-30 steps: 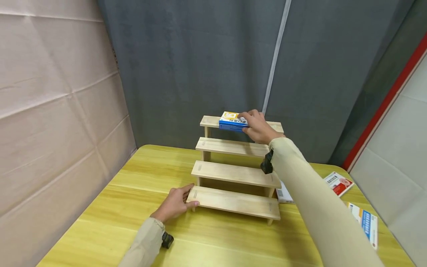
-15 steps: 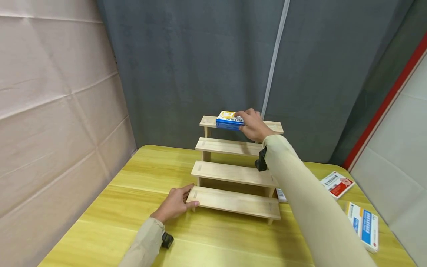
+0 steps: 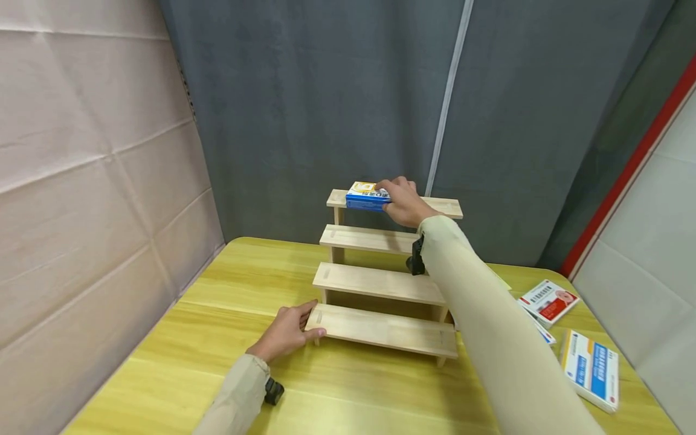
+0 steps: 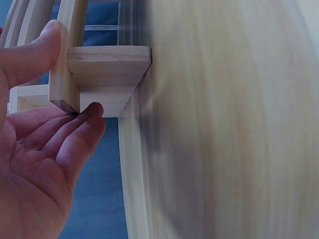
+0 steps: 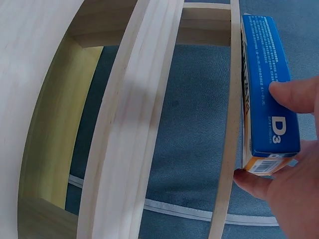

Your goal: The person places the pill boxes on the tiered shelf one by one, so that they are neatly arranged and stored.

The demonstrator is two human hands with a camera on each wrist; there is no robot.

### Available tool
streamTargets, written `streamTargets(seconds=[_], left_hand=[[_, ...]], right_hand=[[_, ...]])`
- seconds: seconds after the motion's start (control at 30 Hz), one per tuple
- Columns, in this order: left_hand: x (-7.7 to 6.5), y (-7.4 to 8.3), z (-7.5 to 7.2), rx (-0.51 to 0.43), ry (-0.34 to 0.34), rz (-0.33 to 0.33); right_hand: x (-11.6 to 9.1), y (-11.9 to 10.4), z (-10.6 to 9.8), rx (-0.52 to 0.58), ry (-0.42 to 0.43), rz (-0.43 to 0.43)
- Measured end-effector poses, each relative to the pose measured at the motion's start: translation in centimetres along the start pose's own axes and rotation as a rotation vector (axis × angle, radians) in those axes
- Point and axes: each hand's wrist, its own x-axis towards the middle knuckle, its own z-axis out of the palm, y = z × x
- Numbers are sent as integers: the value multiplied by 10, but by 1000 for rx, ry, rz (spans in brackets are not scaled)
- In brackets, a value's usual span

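Note:
A four-step wooden display stand stands on the yellow wood-grain table. At its lowest step, my left hand grips the left end. The left wrist view has the thumb on the step's top face and the fingers curled beneath its edge. Up on the top step, my right hand holds a blue, white and yellow medicine box by its right end. Seen from the right wrist, the thumb presses the blue side of the box, marked "D3"; part of the other fingers is hidden behind it.
To the right lie a red-and-white medicine box and a blue-and-white one; another box is partly hidden by the right sleeve. A grey curtain hangs behind the table, and a pale cloth wall runs along the left.
My right hand has slid the blue box leftward along the top step, closer to its left end. More of the boxes at right shows past the sleeve. The left hand stays put.

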Motion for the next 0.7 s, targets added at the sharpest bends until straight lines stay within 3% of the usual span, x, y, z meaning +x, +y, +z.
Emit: streamTargets(seconds=[0.3,0.5,0.7], left_hand=[[-1,0,0,-11,0,0],[-1,0,0,-8,-3,3],[-3,0,-1,9,-4,4]], right_hand=[[3,1,1,-18,-45,-7],[6,1,4,-100,0,-52],[9,-1,12,-142,82,-21]])
